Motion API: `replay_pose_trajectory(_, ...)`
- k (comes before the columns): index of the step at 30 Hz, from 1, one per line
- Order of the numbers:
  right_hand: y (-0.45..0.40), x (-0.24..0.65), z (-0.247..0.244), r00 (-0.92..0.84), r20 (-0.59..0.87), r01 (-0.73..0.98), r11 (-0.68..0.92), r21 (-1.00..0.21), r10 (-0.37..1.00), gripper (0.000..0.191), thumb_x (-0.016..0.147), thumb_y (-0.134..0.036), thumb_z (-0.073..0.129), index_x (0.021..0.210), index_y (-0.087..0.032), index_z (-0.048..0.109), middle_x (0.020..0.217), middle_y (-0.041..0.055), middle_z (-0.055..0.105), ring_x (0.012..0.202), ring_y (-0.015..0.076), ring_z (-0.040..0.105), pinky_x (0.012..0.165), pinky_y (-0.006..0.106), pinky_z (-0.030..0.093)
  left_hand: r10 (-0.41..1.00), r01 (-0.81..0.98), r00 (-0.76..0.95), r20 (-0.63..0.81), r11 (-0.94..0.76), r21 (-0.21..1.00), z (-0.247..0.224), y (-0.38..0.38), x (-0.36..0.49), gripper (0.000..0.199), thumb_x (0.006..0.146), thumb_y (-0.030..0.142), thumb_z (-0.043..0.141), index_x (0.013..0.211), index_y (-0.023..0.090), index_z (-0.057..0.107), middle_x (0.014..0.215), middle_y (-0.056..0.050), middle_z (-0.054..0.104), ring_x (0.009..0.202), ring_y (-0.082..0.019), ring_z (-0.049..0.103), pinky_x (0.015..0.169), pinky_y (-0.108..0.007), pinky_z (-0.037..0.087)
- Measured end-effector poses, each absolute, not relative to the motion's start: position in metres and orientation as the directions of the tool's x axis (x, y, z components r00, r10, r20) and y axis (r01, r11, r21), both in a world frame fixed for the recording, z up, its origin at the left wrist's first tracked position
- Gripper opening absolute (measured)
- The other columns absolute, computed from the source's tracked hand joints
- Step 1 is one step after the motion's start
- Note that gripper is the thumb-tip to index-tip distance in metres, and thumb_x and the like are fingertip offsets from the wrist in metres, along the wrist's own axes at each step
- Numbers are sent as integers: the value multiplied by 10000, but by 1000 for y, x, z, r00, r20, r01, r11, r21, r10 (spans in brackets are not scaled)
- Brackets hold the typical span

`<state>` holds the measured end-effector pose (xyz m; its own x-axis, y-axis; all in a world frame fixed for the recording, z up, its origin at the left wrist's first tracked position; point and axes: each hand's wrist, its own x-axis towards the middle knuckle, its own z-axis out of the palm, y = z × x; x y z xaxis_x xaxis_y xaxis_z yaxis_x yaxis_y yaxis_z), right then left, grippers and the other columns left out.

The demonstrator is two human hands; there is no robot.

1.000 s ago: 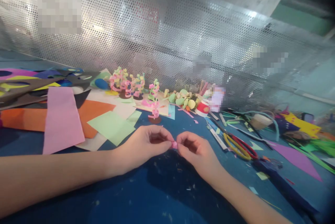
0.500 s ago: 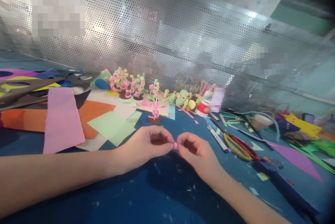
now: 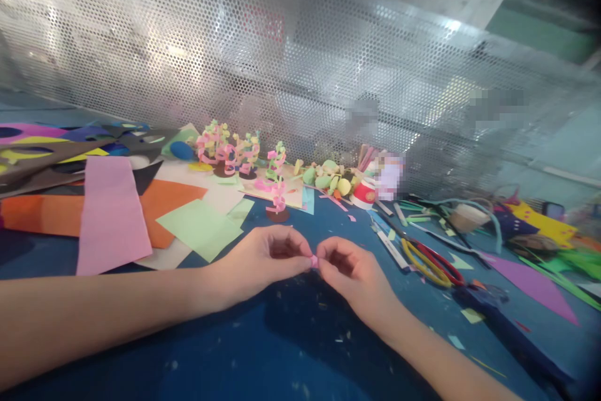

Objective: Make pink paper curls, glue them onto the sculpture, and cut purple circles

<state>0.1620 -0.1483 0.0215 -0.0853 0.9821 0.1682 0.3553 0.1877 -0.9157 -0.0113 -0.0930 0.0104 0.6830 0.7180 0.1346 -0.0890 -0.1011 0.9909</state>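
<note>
Pink scrap [image 3: 314,261], apparently paper, was located over the blue surface [image 3: 211,351], pinched from opposite sides by the fingers [image 3: 293,266] of the left hand [image 3: 253,260] and right hand [image 3: 354,269], and judged light, crushable, best held by its edges.

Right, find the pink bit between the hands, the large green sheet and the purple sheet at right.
Pink bit [image 3: 314,261], head view: its exposed middle.
Green sheet [image 3: 200,229], head view: middle of its face.
Purple sheet [image 3: 530,287], head view: middle of its face.

hands [image 3: 256,260]: pinching pink piece [image 3: 314,261] | green sheet [image 3: 200,229]: left | blue tabletop [image 3: 225,351]: beneath
</note>
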Motion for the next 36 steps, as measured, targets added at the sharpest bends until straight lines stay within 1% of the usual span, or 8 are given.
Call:
replay_pose_trajectory(4, -148, 163, 21, -61, 158, 319, 169, -933, 986, 99, 766, -254, 566, 717, -171, 544, 647, -38, 495, 579, 78, 426, 530, 183, 352, 720, -100, 680, 139, -97, 990, 13, -93, -12, 103, 791, 246, 593, 823, 162, 643, 804, -12, 642, 792, -116, 580, 773, -232, 432)
replay_pose_trajectory(14, -147, 161, 20, -80, 145, 313, 163, -935, 986, 96, 760, -253, 579, 719, -171, 550, 657, -37, 500, 583, 79, 426, 530, 190, 340, 733, -50, 669, 122, -118, 992, 10, -92, -13, 117, 765, 280, 627, 775, 164, 617, 751, 15, 621, 715, -92, 548, 674, -195, 409)
replay_pose_trajectory(17, -145, 162, 19, -85, 103, 300, 124, -946, 991, 104, 761, -259, 583, 713, -171, 555, 625, -42, 496, 565, 81, 417, 525, 196, 330, 724, -50, 678, 125, -124, 991, 10, -92, -13, 104, 782, 271, 606, 789, 167, 608, 777, 9, 628, 751, -106, 569, 704, -208, 421)
replay_pose_trajectory(22, -142, 161, 19, -64, -47, 21, -46, -999, 997, 155, 750, -274, 609, 656, -162, 556, 557, -51, 465, 526, 73, 382, 518, 205, 302, 711, -152, 668, 220, -160, 975, 9, -94, -12, 232, 781, 200, 603, 1009, 214, 561, 942, -14, 631, 903, -153, 594, 813, -277, 449)
replay_pose_trajectory(27, -143, 158, 20, -121, -146, -135, -162, -978, 982, 144, 719, -252, 645, 656, -132, 597, 574, -43, 467, 507, 55, 360, 497, 193, 295, 687, -158, 696, 208, -136, 978, 10, -93, -10, 154, 786, 278, 610, 906, 186, 644, 886, -21, 664, 874, -150, 602, 832, -268, 440)
replay_pose_trajectory(30, -142, 160, 19, -51, -88, -65, -91, -994, 995, 182, 773, -304, 594, 704, -137, 621, 623, -20, 518, 545, 72, 428, 535, 207, 351, 748, -126, 647, 146, -84, 988, 10, -91, -9, 178, 764, 329, 634, 869, 187, 659, 869, -11, 668, 833, -134, 592, 807, -244, 432)
replay_pose_trajectory(33, -141, 162, 19, 63, 57, 153, 47, -987, 996, 188, 780, -352, 590, 780, -169, 630, 662, -14, 565, 613, 104, 503, 608, 233, 415, 797, -83, 597, 93, -54, 995, 8, -88, -9, 227, 737, 369, 655, 867, 183, 664, 817, -5, 649, 763, -117, 561, 766, -235, 426)
replay_pose_trajectory(36, -144, 162, 22, 71, 190, 322, 158, -934, 979, 152, 770, -332, 606, 825, -191, 615, 734, -6, 606, 687, 125, 559, 660, 241, 455, 812, -70, 578, 74, -41, 997, 7, -86, -9, 280, 718, 395, 665, 883, 169, 663, 779, -15, 633, 730, -122, 541, 735, -245, 426)
